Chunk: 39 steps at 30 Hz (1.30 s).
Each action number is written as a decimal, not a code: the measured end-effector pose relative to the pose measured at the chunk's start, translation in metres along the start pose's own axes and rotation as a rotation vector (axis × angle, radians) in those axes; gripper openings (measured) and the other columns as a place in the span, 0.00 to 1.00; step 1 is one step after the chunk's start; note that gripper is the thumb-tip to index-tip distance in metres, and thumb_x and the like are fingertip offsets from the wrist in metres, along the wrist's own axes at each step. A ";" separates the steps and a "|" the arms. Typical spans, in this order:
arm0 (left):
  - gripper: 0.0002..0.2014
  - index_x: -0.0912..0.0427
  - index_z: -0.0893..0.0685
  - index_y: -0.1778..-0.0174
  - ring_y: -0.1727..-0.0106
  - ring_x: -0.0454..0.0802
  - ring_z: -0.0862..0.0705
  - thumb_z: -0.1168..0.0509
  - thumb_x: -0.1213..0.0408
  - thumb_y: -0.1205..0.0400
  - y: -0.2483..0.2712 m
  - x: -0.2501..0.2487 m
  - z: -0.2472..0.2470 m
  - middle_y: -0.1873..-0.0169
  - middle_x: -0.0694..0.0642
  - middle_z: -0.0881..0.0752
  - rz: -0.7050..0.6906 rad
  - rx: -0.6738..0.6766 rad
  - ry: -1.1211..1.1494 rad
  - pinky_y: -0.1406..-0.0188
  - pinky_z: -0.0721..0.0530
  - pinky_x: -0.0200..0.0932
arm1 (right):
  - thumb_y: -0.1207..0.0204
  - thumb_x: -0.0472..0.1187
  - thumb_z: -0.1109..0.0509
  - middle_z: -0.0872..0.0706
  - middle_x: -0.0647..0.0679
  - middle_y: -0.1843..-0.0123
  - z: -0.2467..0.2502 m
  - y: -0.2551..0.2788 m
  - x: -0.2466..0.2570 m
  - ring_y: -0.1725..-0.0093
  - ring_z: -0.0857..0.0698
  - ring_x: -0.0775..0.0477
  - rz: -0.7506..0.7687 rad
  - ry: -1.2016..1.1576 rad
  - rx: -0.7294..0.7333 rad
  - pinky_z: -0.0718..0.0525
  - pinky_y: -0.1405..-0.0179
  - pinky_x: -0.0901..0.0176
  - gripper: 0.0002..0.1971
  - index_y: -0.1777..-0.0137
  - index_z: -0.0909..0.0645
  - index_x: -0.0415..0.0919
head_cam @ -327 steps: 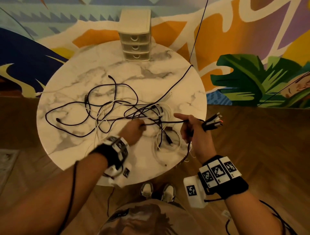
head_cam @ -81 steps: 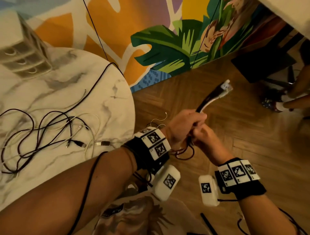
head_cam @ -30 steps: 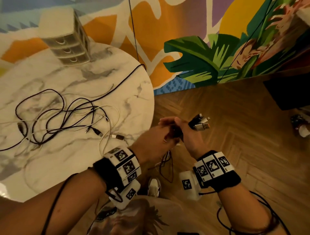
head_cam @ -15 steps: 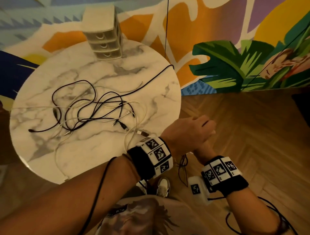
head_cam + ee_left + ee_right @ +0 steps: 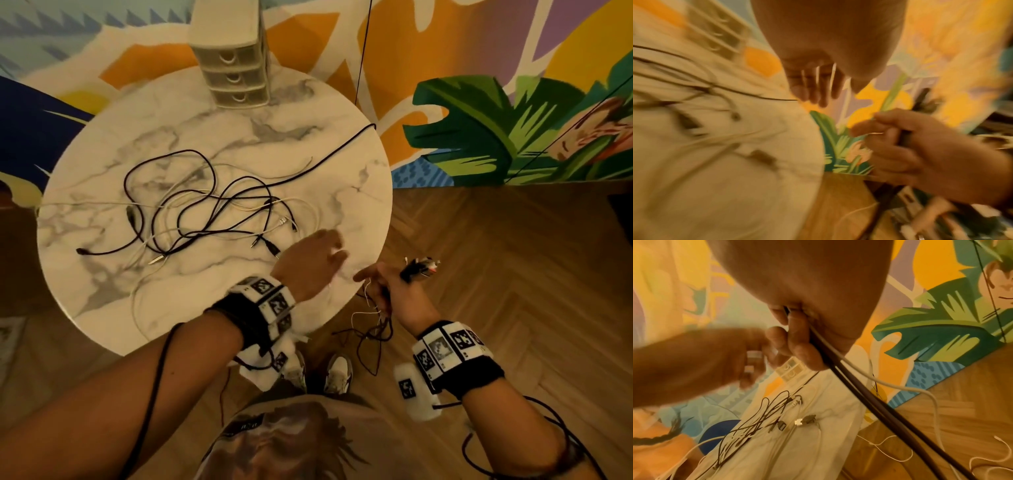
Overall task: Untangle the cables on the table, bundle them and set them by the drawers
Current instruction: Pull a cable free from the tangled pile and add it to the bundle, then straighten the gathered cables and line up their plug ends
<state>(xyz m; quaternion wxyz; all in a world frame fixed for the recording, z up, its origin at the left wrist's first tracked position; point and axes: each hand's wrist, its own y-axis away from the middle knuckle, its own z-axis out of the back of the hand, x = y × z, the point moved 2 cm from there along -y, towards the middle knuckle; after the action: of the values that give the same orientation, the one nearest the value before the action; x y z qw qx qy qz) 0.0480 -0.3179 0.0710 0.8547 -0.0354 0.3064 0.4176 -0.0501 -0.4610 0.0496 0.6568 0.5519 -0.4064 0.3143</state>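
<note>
Head view: my right hand grips a gathered bundle of cables off the round marble table's near edge, loose ends dangling toward the floor, while my left hand, fingers relaxed, holds nothing above the tangled cables on the tabletop; the drawers stand at the far rim. Left wrist view, blurred: my fingers hang loose over the table. Right wrist view: my fingers curl round black and white cords.

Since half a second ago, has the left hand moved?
Yes. The left hand has left the right hand and swung back over the table edge, toward the loose cables.
</note>
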 end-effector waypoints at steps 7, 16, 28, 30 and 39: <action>0.20 0.59 0.25 0.37 0.40 0.59 0.23 0.38 0.53 0.21 0.051 0.081 -0.051 0.38 0.58 0.23 -0.201 0.619 -0.605 0.47 0.21 0.52 | 0.14 0.44 0.49 0.30 0.45 0.81 -0.001 -0.012 -0.015 0.81 0.35 0.48 -0.014 0.038 -0.028 0.34 0.82 0.60 0.23 0.58 0.15 0.34; 0.13 0.60 0.29 0.38 0.50 0.61 0.18 0.47 0.58 0.15 0.044 0.057 -0.042 0.40 0.58 0.23 -0.189 0.410 -0.509 0.62 0.22 0.52 | 0.13 0.49 0.50 0.30 0.46 0.81 -0.025 -0.019 -0.025 0.84 0.34 0.52 -0.135 0.166 0.030 0.34 0.84 0.65 0.28 0.63 0.16 0.33; 0.11 0.62 0.21 0.48 0.50 0.57 0.19 0.42 0.57 0.16 0.044 0.072 -0.035 0.50 0.60 0.18 0.151 0.354 -0.007 0.52 0.22 0.48 | 0.13 0.47 0.49 0.24 0.47 0.81 -0.034 -0.034 0.020 0.84 0.33 0.54 0.028 -0.111 -0.073 0.38 0.84 0.66 0.25 0.58 0.16 0.31; 0.13 0.65 0.21 0.42 0.45 0.60 0.19 0.44 0.61 0.15 0.043 0.106 -0.033 0.45 0.63 0.19 0.208 0.322 -0.077 0.46 0.25 0.47 | 0.13 0.47 0.49 0.25 0.44 0.80 -0.025 -0.037 0.024 0.83 0.33 0.52 0.051 -0.115 -0.106 0.38 0.83 0.63 0.25 0.60 0.16 0.34; 0.13 0.67 0.21 0.48 0.48 0.65 0.21 0.47 0.62 0.14 -0.003 0.171 0.047 0.47 0.66 0.23 0.440 -0.181 -0.081 0.53 0.26 0.50 | 0.15 0.51 0.45 0.24 0.50 0.84 0.005 -0.038 0.009 0.85 0.30 0.55 0.032 -0.199 -0.389 0.35 0.83 0.64 0.25 0.70 0.19 0.41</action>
<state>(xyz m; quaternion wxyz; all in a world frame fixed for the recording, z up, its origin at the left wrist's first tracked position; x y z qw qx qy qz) 0.1524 -0.1863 0.0140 0.7480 -0.0274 0.2336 0.6206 -0.0139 -0.4740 0.0397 0.7025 0.4365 -0.5310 0.1845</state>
